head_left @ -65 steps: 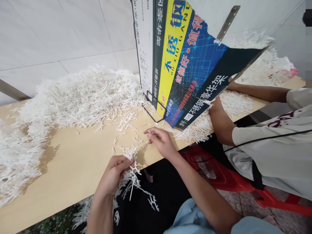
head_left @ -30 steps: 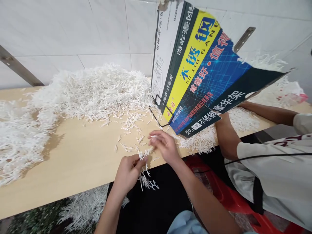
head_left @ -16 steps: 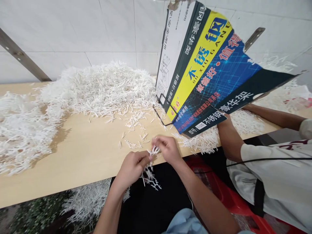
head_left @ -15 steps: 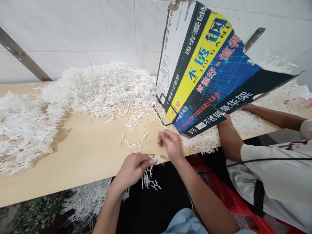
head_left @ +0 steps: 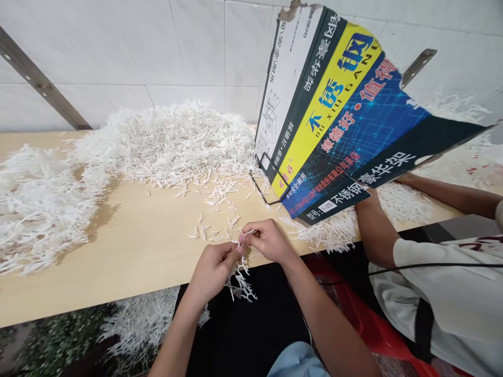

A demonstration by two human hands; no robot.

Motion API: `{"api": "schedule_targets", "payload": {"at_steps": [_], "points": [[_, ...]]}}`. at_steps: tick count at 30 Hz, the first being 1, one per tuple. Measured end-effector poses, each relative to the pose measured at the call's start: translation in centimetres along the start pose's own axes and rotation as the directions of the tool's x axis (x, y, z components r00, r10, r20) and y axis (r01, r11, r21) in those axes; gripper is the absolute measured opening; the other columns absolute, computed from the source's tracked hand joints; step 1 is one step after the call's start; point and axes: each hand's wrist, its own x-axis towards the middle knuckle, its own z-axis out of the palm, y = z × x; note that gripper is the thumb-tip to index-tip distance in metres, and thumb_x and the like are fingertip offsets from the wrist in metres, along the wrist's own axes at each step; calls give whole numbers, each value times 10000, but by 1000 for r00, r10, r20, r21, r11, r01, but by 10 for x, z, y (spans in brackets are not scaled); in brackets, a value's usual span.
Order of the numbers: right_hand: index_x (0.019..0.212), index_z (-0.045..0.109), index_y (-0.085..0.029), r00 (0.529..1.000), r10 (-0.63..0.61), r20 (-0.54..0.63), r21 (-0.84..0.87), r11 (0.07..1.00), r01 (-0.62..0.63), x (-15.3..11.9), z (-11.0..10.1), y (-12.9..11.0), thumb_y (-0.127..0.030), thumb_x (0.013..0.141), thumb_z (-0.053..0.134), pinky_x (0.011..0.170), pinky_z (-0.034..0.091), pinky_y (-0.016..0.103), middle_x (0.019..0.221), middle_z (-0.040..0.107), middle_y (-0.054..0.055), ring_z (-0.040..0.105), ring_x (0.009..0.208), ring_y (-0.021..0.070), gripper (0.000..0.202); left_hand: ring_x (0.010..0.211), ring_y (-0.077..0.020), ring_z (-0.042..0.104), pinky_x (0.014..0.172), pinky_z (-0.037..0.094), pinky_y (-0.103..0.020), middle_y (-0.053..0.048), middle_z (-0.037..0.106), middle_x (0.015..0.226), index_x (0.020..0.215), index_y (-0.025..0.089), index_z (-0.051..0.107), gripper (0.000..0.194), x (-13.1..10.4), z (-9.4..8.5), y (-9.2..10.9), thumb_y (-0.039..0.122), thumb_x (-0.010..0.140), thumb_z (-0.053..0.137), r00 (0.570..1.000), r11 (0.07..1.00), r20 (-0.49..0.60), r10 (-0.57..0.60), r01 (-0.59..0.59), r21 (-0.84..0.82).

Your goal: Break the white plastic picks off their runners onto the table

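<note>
The right hand (head_left: 269, 241), apart from the left hand (head_left: 212, 269) in the earlier frame, had come in to meet it fingertip to fingertip. The left grip was clamped on a white, branching plastic sprig (head_left: 244, 285), which hung below the fingers at the edge of the tan wooden tabletop (head_left: 149, 251); the right grip had closed on its upper end, so both hands now worked one piece. Short white slivers (head_left: 220, 193) lay scattered just beyond, before a tangled white heap (head_left: 168, 141).

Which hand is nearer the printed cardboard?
Right. The right hand is just on the near side of the printed cardboard; the left hand is farther off to the left.
</note>
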Motion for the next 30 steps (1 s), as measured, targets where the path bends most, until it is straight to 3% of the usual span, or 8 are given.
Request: {"api": "schedule_targets", "payload": {"at_steps": [5,12,17,21,24,25,27,30], "points": [[634,724,-155,976,39,-214,176,984,-1,6,14,5,-421,860,689,575,395,264,569,605,13,531,578,143,350,583,-115,326,557,234,-272,41,359,586,632,190,452,441,3,4,-2,474,960,530,998,1000,-69,7,-5,29],[635,739,-166,940,43,-339,250,967,46,4,19,13,-374,863,702,604,413,278,611,646,35,555,612,155,311,579,-114,315,551,224,-271,39,334,586,616,191,433,439,3,3,-2,463,942,549,997,1000,-73,0,1,22],[694,727,-170,843,98,-528,404,902,149,11,10,19,-440,886,685,524,391,274,657,656,46,505,546,137,333,569,-110,282,550,203,-276,42,298,581,611,186,466,466,-8,-4,-4,509,932,564,999,1000,-49,-12,11,-27],[1038,801,-178,926,-34,-376,213,969,122,6,6,7,-513,1009,502,631,477,291,793,728,75,610,676,173,450,576,-112,302,559,221,-272,38,339,587,627,182,493,461,-8,-6,-5,522,931,565,997,997,-67,-34,29,-72],[1248,749,-213,974,-194,-119,74,976,203,-2,6,-7,-496,1036,462,883,513,325,1128,763,88,679,992,214,455,585,-115,325,567,238,-268,36,367,591,630,182,488,449,-3,-3,-4,507,929,571,997,996,-68,-32,26,-91],[1223,756,-213,975,-220,-27,53,974,221,-4,7,-11,-477,1018,517,916,507,325,1174,756,83,679,1044,222,412,585,-114,321,566,236,-268,38,362,592,626,184,476,451,-1,-1,-4,504,929,570,997,995,-77,-26,19,-94],[1044,793,-192,975,-212,60,0,977,212,-5,8,-12,-424,966,626,847,515,297,1044,779,67,698,959,211,297,578,-111,304,559,223,-269,42,340,587,615,188,445,462,0,2,-3,503,930,568,996,997,-92,-13,5,-83],[768,737,-172,987,-145,-67,-41,989,142,0,10,0,-391,924,678,647,477,251,717,706,27,640,693,159,274,565,-108,297,550,207,-270,44,331,568,603,188,431,469,-2,4,-2,495,933,562,995,1000,-105,-3,0,-27]]}}
